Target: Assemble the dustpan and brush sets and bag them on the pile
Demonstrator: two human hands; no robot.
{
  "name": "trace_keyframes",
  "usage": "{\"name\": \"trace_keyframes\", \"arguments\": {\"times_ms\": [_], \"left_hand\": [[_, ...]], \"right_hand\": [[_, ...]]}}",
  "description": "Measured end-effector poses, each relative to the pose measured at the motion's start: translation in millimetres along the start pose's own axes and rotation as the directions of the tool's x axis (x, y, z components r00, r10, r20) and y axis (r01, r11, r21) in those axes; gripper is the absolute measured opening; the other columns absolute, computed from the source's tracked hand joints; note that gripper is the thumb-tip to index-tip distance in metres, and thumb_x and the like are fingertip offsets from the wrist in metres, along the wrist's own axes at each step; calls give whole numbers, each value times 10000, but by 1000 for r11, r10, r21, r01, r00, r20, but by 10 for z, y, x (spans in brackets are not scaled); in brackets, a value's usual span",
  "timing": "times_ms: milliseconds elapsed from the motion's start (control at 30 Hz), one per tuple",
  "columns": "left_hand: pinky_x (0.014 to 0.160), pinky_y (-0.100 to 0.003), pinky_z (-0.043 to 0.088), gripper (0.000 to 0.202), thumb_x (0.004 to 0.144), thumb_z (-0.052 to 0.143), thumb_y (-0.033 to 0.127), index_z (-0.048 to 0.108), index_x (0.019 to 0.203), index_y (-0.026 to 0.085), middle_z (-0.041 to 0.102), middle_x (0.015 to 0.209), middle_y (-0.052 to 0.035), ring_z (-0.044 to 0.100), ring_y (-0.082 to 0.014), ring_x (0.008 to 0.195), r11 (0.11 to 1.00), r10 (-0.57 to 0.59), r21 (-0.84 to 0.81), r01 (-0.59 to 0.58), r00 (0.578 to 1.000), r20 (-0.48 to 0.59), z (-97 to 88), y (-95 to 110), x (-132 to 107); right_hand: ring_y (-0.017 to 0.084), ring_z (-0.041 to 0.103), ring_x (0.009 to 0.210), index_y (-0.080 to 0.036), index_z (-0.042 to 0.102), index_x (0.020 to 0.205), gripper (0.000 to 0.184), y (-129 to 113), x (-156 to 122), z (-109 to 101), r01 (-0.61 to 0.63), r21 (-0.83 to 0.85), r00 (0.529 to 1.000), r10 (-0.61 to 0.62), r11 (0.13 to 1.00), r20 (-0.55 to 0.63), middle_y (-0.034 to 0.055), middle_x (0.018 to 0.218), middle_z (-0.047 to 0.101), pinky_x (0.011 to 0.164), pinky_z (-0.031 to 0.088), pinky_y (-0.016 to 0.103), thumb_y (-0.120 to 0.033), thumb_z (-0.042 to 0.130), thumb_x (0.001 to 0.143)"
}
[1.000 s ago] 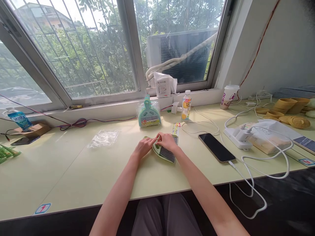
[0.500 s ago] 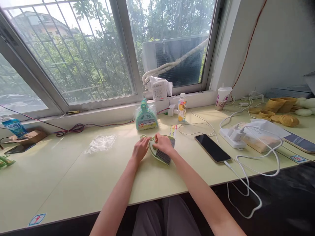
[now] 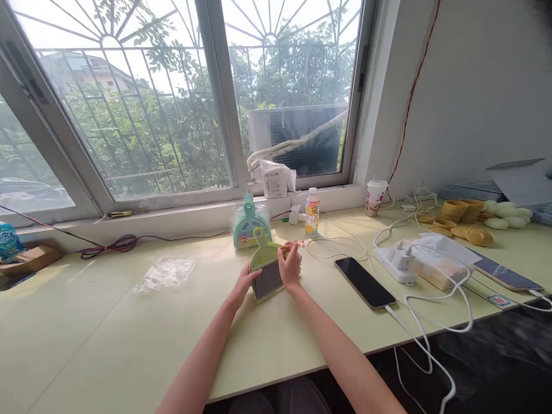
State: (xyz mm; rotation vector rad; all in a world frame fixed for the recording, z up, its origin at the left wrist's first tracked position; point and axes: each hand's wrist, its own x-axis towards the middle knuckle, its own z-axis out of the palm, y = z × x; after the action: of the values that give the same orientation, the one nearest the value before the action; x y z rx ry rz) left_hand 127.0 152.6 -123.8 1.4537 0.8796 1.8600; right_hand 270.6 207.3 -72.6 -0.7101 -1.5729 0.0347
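Note:
A small light-green dustpan [image 3: 261, 253] with a grey-bristled brush [image 3: 268, 280] laid in it is propped up at a tilt over the table, handle end up. My left hand [image 3: 242, 287] grips its left edge, thumb on the front. My right hand [image 3: 290, 264] is closed in a pinch at the upper right of the set. A colourful label card [image 3: 301, 244] shows beside those fingertips and seems pinched in them, mostly hidden. Just behind stands a stack of teal dustpan sets [image 3: 241, 233] in clear plastic.
Crumpled clear plastic [image 3: 166, 273] lies to the left. A drink bottle [image 3: 311, 213] and paper cup [image 3: 375, 198] stand at the back. On the right are a charging phone [image 3: 364, 282], a power strip [image 3: 395, 264], loose white cables and woven baskets [image 3: 455, 211].
The dustpan and brush have been tilted up from lying low. My left hand has moved down to their left edge; my right hand has gone from the brush to the label card. The view has tilted up.

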Motion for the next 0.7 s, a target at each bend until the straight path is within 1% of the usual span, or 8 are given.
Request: {"name": "trace_keyframes", "arguments": {"times_ms": [67,200,300,400,467,533,600,700], "left_hand": [[778,-320,458,672,587,747,432,547,1176,179,629,1117,-91,552,-302,1075,998,-58,-27,55,989,-138,-139,15,48],[675,-269,453,611,626,713,512,554,1135,213,624,1074,-67,572,-253,1016,998,-43,-58,25,937,-348,-450,58,99],[631,-252,443,577,645,699,523,552,1114,221,634,1018,-56,590,-229,943,997,-31,-72,-2,894,-447,-602,67,96],[621,-254,446,523,669,686,496,553,1100,232,639,973,-44,602,-212,881,996,-22,-84,-23,868,-496,-664,63,75],[616,-254,445,467,699,663,469,558,1090,239,639,960,-41,604,-208,866,996,-28,-87,-19,859,-511,-671,60,59],[616,-250,443,412,728,636,438,562,1084,243,638,972,-42,602,-208,880,996,-27,-82,-18,858,-514,-666,61,46],[629,-249,446,384,749,615,414,558,1088,242,635,997,-45,599,-209,907,997,-21,-80,-22,862,-506,-658,62,39],[650,-253,454,375,766,594,400,548,1101,237,628,1015,-50,595,-209,925,996,-24,-85,-21,867,-497,-647,65,39]], "right_hand": [[222,506,1133,-175,441,1142,292,145,53,35,-86,-152,994,74,985,-80,127,1187,577,982,300,410,-292,340,894],[296,236,1381,-136,463,1292,450,416,110,124,-108,-494,937,255,863,240,175,1454,359,1068,131,533,-253,438,858],[244,313,1354,-194,476,1317,439,476,75,210,114,-435,883,110,893,456,119,1417,435,1093,133,470,-218,413,884],[159,475,1214,-267,623,1107,375,425,33,245,228,-256,817,-42,939,575,22,1257,589,1044,248,335,-113,374,871],[135,483,1196,-286,643,1046,440,379,27,226,210,-249,822,-33,945,569,-11,1283,567,975,309,286,-28,361,829],[166,418,1260,-282,598,1156,478,350,41,182,150,-363,876,46,920,480,19,1383,473,942,330,298,-18,403,809],[237,371,1286,-225,558,1227,411,342,65,124,76,-508,919,138,858,370,101,1409,425,942,328,353,-121,491,835],[286,427,1204,-166,606,1125,312,349,101,56,37,-591,917,208,805,341,158,1266,518,927,334,398,-290,576,840]]}}
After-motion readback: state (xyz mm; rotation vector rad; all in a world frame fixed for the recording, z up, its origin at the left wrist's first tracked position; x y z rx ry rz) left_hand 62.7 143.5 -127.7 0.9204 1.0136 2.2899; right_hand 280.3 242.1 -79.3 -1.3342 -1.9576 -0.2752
